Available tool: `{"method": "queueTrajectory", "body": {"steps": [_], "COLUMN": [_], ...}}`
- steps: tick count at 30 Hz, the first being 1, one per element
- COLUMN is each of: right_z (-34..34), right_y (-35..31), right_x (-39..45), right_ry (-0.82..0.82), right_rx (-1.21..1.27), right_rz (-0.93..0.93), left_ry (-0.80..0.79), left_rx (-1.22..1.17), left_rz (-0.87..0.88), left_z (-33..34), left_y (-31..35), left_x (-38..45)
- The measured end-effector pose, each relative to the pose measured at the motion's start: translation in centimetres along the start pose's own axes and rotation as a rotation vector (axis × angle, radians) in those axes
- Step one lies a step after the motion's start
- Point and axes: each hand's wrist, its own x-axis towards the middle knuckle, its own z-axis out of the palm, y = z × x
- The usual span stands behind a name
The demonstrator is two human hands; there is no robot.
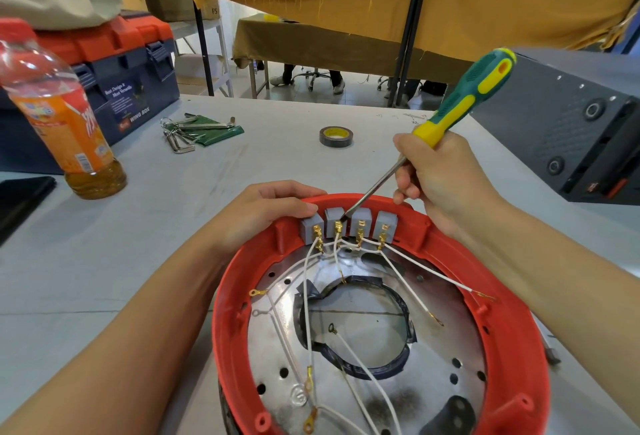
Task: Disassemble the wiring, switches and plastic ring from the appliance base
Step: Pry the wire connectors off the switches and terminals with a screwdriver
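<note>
- On the pale grey desk (180, 212), close to the near edge: round appliance base with red plastic ring (512, 348) around a shiny perforated metal plate (446, 299), open side up.
- Along the ring's far inner wall: four small grey block switches (362, 221) in a row, brass terminals below them.
- From those terminals: thin white wires (401, 273) fanning loose across the plate, free ends tipped with brass ring and spade lugs.
- Left hand (266, 209) draped over the ring's far-left rim, fingers curled round the edge, thumb tip pressed against the leftmost switch.
- Right hand (440, 174) gripping a green-and-yellow-handled screwdriver (464, 102), fingers wrapped tight around the lower handle and shaft.
- Screwdriver tip down in the gap between second and third switch, touching the second switch's side.
- Far left on the desk: clear plastic bottle of orange drink with red cap (59, 115), upright.
- Behind it: blue toolbox with orange lid (128, 77).
- Mid-desk: set of metal hex keys on a green holder (197, 131); to the right, well apart, a roll of dark tape with yellow core (336, 136) lying flat.
- Far right: dark grey metal box (571, 126), beside the right hand.
</note>
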Motion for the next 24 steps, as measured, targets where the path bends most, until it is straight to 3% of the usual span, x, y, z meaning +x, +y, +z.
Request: {"method": "queueTrajectory", "body": {"steps": [10,19,24], "right_z": [0.6,0.9,1.5], "right_y": [-0.9,-2.1,-2.9], "right_x": [-1.2,-2.0,-1.2], "right_ry": [-0.056,-0.119,-0.136], "right_rx": [-0.048,-0.282,-0.388], "right_rz": [-0.206,-0.348,-0.307], "left_ry": [0.001,-0.005,-0.017], "left_rx": [0.003,-0.017,-0.007], "left_rz": [0.008,0.011,0.015], "left_z": [-0.1,-0.1,-0.2], "left_y": [-0.1,-0.2,-0.2], "left_x": [0.1,0.0,0.0]}}
